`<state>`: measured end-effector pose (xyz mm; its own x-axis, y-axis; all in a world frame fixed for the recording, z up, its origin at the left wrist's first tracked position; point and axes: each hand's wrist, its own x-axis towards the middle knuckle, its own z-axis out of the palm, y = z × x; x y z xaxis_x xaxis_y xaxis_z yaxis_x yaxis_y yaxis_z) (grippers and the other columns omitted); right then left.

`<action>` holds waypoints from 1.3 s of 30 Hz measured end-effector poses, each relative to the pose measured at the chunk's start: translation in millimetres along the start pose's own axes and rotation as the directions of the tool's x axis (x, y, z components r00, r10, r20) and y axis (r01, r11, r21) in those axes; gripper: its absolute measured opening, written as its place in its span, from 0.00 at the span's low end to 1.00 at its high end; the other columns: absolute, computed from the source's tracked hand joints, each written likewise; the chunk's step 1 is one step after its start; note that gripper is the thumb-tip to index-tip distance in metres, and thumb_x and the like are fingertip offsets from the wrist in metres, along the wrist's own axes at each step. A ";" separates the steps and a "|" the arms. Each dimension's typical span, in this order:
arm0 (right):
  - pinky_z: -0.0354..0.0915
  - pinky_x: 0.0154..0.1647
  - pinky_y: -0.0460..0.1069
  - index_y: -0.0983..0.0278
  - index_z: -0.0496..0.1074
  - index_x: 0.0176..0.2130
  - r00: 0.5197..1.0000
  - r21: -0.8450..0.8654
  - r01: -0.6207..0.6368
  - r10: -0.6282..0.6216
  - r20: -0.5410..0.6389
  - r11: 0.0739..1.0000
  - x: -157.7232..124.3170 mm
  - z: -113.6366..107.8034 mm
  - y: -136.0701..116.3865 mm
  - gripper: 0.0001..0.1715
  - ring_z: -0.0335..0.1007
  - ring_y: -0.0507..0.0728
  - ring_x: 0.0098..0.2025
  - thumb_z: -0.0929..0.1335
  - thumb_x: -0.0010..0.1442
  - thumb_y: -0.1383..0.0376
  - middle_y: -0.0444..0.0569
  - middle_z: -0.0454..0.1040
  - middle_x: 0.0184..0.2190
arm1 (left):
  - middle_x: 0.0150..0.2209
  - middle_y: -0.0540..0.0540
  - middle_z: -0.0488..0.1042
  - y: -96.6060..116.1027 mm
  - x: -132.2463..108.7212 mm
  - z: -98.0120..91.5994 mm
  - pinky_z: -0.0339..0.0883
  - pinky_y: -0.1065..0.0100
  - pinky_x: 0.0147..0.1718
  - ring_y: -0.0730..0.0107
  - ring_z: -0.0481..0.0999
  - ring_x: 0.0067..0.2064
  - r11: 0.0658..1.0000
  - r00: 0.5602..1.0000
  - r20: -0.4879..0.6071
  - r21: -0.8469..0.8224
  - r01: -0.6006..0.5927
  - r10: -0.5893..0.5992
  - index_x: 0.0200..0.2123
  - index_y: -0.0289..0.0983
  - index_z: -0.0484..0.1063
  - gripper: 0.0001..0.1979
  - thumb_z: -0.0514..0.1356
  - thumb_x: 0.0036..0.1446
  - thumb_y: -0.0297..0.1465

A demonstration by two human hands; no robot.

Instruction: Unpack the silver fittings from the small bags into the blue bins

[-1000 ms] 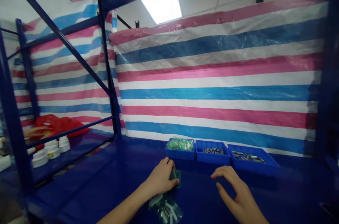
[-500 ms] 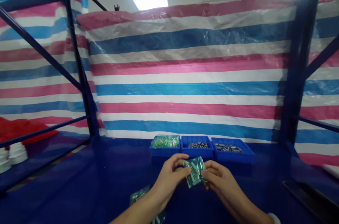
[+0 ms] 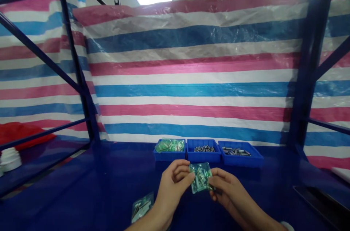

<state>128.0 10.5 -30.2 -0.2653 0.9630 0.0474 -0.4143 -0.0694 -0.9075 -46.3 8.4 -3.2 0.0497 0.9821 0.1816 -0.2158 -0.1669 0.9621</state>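
Both hands are up off the blue bench, meeting over its middle and pinching one small clear-green bag (image 3: 201,177) between them. The left hand (image 3: 172,183) has thumb and fingers closed on the bag's left edge; the right hand (image 3: 228,191) has its fingertips closed on the right edge, so the bag is stretched flat between the two grips, tilted slightly, with small pale pieces showing through the plastic. Neither hand is spread open; each is clamped on the bag.

Just behind the hands, along the bench's back edge against the striped tarp (image 3: 191,78), three blue trays sit side by side, touching. The left tray (image 3: 169,154) holds more green bags, the middle tray (image 3: 204,155) and the right tray (image 3: 240,156) hold small dark metal parts.

Another filled bag (image 3: 142,207) lies flat on the bench (image 3: 115,180) toward its near edge, left of the left wrist and apart from the hands. On the neighbouring shelf at far left stand white tubs (image 3: 9,159) beside a red plastic bag (image 3: 19,132).
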 end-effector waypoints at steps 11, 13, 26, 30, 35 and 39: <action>0.63 0.30 0.46 0.62 0.77 0.43 0.997 -0.147 0.072 -0.069 0.030 0.986 -1.0 -1.2 -7.8 0.21 0.68 0.53 0.30 0.72 0.53 0.52 0.46 0.75 0.29 | 0.23 0.54 0.65 -4.7 -13.3 10.1 0.61 0.75 0.24 0.78 0.65 0.24 0.990 0.988 0.061 0.016 0.142 -0.142 0.29 0.35 0.72 0.13 0.70 0.43 0.35; 0.61 0.26 0.45 0.64 0.78 0.39 0.994 -0.123 0.033 -0.020 0.106 0.992 -2.6 1.2 -9.4 0.19 0.66 0.51 0.27 0.73 0.52 0.53 0.47 0.75 0.29 | 0.24 0.54 0.65 -2.6 -13.0 9.0 0.63 0.75 0.26 0.76 0.67 0.26 0.985 0.987 0.007 -0.049 0.163 -0.163 0.28 0.36 0.71 0.12 0.69 0.42 0.34; 0.67 0.37 0.52 0.60 0.73 0.32 0.695 -0.726 0.642 -0.589 0.413 0.248 -10.1 -7.0 -30.9 0.08 0.69 0.58 0.38 0.66 0.55 0.72 0.49 0.72 0.34 | 0.31 0.46 0.74 12.3 -10.0 -6.5 0.66 0.60 0.40 0.62 0.71 0.38 0.475 0.683 0.419 0.500 -0.724 0.598 0.25 0.40 0.70 0.11 0.55 0.51 0.18; 0.65 0.46 0.56 0.58 0.73 0.36 0.464 -0.666 0.729 -0.601 0.651 -0.159 -14.7 -12.5 -31.5 0.16 0.68 0.59 0.44 0.63 0.57 0.78 0.49 0.73 0.39 | 0.35 0.44 0.77 20.6 -12.2 -16.4 0.66 0.57 0.43 0.58 0.72 0.42 0.117 0.472 0.671 0.502 -0.857 0.572 0.30 0.42 0.74 0.15 0.53 0.53 0.17; 0.67 0.44 0.55 0.60 0.68 0.39 0.588 -0.716 0.693 -0.640 0.494 0.085 -7.8 -6.3 -14.8 0.09 0.70 0.58 0.42 0.63 0.61 0.72 0.48 0.73 0.36 | 0.34 0.44 0.75 24.8 -6.7 -16.9 0.67 0.62 0.39 0.62 0.74 0.38 0.290 0.631 0.566 0.578 -0.763 0.530 0.34 0.39 0.72 0.09 0.54 0.54 0.21; 0.69 0.38 0.52 0.61 0.63 0.53 0.807 -0.702 0.558 -0.487 0.334 0.443 23.0 4.3 -12.4 0.21 0.71 0.56 0.36 0.66 0.61 0.63 0.47 0.73 0.35 | 0.31 0.47 0.74 21.8 25.2 -26.7 0.69 0.69 0.31 0.68 0.74 0.32 0.583 0.873 0.252 0.662 -0.471 0.418 0.39 0.36 0.69 0.09 0.59 0.53 0.25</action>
<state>123.2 32.4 -16.1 -0.3035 0.7239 0.6196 0.2796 0.6893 -0.6684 -75.8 31.9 16.9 0.1993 0.7655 0.6118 0.4964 -0.6171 0.6105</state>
